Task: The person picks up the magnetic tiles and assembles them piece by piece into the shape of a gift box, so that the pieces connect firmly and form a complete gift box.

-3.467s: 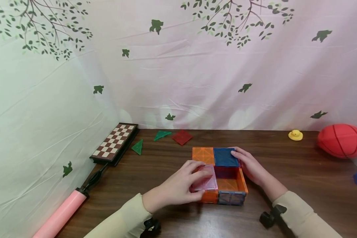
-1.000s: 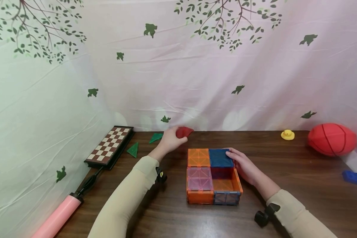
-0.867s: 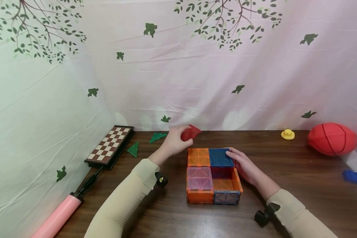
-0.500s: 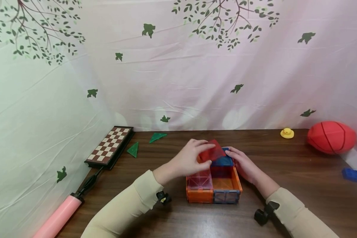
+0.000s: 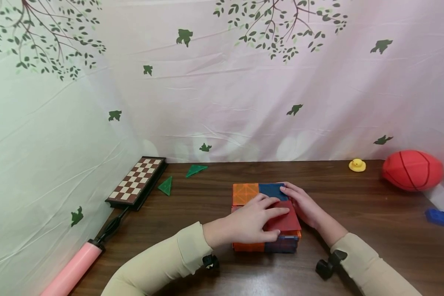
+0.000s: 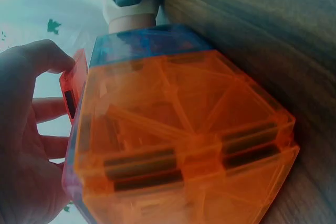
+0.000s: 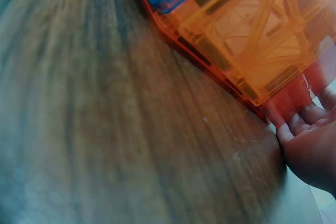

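A low box of translucent magnetic tiles [image 5: 248, 247] sits on the table, with orange and blue walls. Its top carries an orange tile [image 5: 245, 194], a blue tile [image 5: 271, 190] and a pink tile mostly hidden under my left hand [image 5: 253, 220]. That hand pinches a red square magnetic tile [image 5: 285, 220] over the front right compartment. In the left wrist view the red tile [image 6: 77, 80] stands tilted, slightly raised from the box's top, thumb at its edge. My right hand [image 5: 304, 205] grips the box's back right corner, thumb on the blue tile, its other fingers behind the wall.
Two green triangle tiles [image 5: 165, 186] lie at the back left, beside a checkered game board [image 5: 137, 181]. A pink hand pump [image 5: 74, 269] lies at the left edge. Rightward are a yellow rubber duck [image 5: 357, 165], a red ball [image 5: 412, 170] and a blue block [image 5: 437, 217].
My left hand set the pink tile on the box, picked up the red tile from the back of the table and carried it over the front right compartment. My right hand stays at the corner.
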Demonstrator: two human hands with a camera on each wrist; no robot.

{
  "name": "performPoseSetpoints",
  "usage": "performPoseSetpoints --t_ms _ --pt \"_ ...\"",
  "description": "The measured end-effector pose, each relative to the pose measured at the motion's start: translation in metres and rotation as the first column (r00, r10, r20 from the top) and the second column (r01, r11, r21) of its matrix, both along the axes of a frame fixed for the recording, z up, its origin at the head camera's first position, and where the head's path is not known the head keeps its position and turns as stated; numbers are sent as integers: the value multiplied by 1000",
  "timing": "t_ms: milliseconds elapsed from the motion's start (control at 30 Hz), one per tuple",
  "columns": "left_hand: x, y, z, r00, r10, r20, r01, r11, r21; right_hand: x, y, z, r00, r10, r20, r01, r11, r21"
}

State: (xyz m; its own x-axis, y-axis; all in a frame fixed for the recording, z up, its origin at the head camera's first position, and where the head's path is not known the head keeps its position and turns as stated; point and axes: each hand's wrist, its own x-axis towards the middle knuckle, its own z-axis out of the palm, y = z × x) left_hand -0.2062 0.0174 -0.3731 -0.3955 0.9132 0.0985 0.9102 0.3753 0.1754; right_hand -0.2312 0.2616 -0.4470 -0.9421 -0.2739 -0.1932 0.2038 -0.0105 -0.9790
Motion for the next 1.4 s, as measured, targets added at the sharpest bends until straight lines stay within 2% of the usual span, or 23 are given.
performPoseSetpoints --t_ms 233,467,567,667,733,800,867,933,1000,1033,1067,1100,1167,1233,1267,1300,1333,1400 --pt "5 0 -3 998 -17 -64 15 999 -38 -2 -1 -1 1000 -5 -11 5 1000 13" --pt "5 -2 -7 997 -20 -70 19 1000 -17 -2 -3 -4 1000 -8 -13 8 1000 -7" --pt "1 -6 -5 1000 -8 -18 9 1000 26 -2 -2 -5 1000 -8 -30 7 1000 -16" --pt "-10 -13 0 996 50 77 -60 990 125 -1 -2 -6 998 -4 -66 2 1000 -29" --pt "-23 -22 2 982 113 152 -144 966 215 0 -2 -6 996 -3 -93 1 1000 -25" --pt "-39 -31 1 955 175 237 -245 920 306 4 -2 -4 994 -8 -113 8 1000 -6" --pt "-54 -42 -5 911 224 347 -355 854 380 10 -1 -1 993 -16 -113 20 999 29" --pt "-68 -51 -14 844 249 475 -466 780 418 18 0 3 995 -19 -96 25 998 63" --pt "-76 -59 -23 753 246 610 -565 717 409 29 1 6 997 -17 -79 24 996 84" --pt "-79 -61 -29 703 225 675 -602 695 395 35 2 7 997 -17 -71 23 996 90" --pt "-81 -63 -35 646 195 738 -631 681 372 41 3 7 998 -14 -63 20 995 94" --pt "-82 -65 -40 582 160 797 -655 672 344 47 3 8 998 -11 -56 16 996 91" --pt "-84 -67 -50 465 72 882 -672 678 298 59 5 8 999 1 -45 2 997 79" --pt "-84 -68 -60 361 -14 932 -671 690 270 72 6 9 999 21 -32 -19 998 62" --pt "-84 -68 -64 324 -44 945 -670 695 262 78 6 10 999 33 -30 -31 998 55" --pt "-84 -69 -66 300 -67 952 -670 695 260 83 6 9 998 44 -38 -42 998 55" --pt "-84 -69 -69 285 -85 955 -671 694 262 88 4 8 997 50 -56 -47 997 62" --pt "-83 -69 -71 272 -102 957 -681 682 266 97 2 5 992 60 -110 -50 995 91"
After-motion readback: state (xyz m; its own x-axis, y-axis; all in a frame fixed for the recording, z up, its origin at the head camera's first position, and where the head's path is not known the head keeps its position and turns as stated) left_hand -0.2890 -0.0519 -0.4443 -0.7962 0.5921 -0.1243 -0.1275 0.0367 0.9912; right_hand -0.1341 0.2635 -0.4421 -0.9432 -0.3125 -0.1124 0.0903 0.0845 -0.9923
